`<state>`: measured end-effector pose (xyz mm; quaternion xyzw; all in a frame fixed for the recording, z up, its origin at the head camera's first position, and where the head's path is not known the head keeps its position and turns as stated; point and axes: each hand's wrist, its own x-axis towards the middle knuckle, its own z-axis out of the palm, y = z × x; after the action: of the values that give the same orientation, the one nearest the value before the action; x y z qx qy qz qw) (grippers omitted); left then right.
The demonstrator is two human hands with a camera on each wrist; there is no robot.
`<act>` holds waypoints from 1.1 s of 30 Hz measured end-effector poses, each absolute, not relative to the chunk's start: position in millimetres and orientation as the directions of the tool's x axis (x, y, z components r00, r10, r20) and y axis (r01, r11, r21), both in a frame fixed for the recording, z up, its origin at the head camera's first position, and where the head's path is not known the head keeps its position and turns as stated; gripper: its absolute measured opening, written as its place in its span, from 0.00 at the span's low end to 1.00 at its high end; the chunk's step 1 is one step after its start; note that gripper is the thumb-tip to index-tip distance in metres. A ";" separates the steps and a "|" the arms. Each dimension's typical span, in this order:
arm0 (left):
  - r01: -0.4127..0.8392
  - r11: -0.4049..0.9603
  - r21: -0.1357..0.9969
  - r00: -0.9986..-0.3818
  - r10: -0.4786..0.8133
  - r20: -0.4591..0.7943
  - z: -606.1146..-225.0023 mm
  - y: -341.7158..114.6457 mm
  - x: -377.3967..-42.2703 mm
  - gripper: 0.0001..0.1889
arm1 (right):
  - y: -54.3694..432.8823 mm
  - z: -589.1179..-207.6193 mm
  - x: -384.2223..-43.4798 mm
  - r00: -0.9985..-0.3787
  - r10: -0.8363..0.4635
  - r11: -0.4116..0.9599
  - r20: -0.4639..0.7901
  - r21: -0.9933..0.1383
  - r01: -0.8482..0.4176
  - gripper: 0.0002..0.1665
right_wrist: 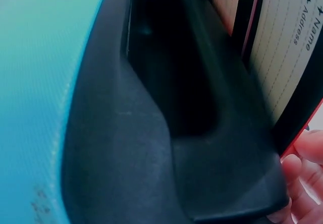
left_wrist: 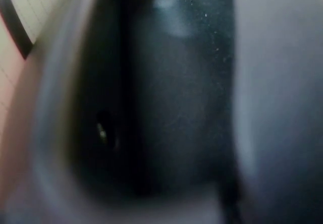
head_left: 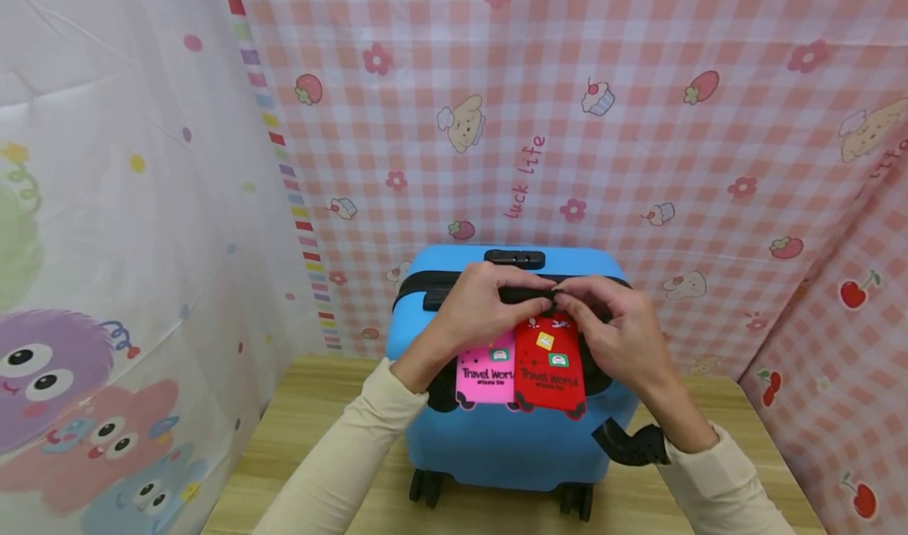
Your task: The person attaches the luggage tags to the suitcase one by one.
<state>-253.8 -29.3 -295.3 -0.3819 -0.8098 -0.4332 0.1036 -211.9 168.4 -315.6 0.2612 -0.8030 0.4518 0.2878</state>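
A blue suitcase (head_left: 507, 448) stands with its black side handle toward me in the head view. Two suitcase-shaped luggage tags hang from the handle: a pink tag (head_left: 485, 377) and, partly over it, a red tag (head_left: 549, 373). My left hand (head_left: 471, 302) and right hand (head_left: 620, 322) meet fingertip to fingertip at the top of the red tag, pinching its dark strap (head_left: 548, 305). The fingers hide most of the strap. In the right wrist view, a tag's back (right_wrist: 290, 47) shows lines for name and address, with fingers (right_wrist: 303, 178) by its red edge.
A black handle recess (right_wrist: 176, 82) fills much of the right wrist view; the left wrist view is dark and blurred. The suitcase's wheels (head_left: 426, 486) rest on a wood-grain surface (head_left: 305, 440). Patterned cloths (head_left: 567, 125) hang behind and at both sides. A combination lock (head_left: 514, 259) sits on top.
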 end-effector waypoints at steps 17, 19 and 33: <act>0.687 0.404 0.604 -0.715 0.521 0.466 -291.2 -26.2 -251.5 0.13 | 167.1 -315.1 -208.7 -0.579 -0.161 0.465 0.799 -0.456 -0.759 0.13; 0.688 0.410 0.599 -0.716 0.518 0.468 -291.1 -27.0 -252.1 0.13 | 165.9 -312.5 -207.9 -0.590 -0.146 0.452 0.794 -0.477 -0.754 0.12; 0.656 0.438 0.615 -0.742 0.523 0.420 -289.0 -27.1 -251.7 0.14 | 167.8 -312.8 -201.9 -0.596 -0.157 0.407 0.787 -0.499 -0.765 0.12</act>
<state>-251.7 -27.1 -289.0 -0.3493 -0.8438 -0.3988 0.0837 -201.9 167.8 -312.8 0.3000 -0.7691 0.4546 0.3344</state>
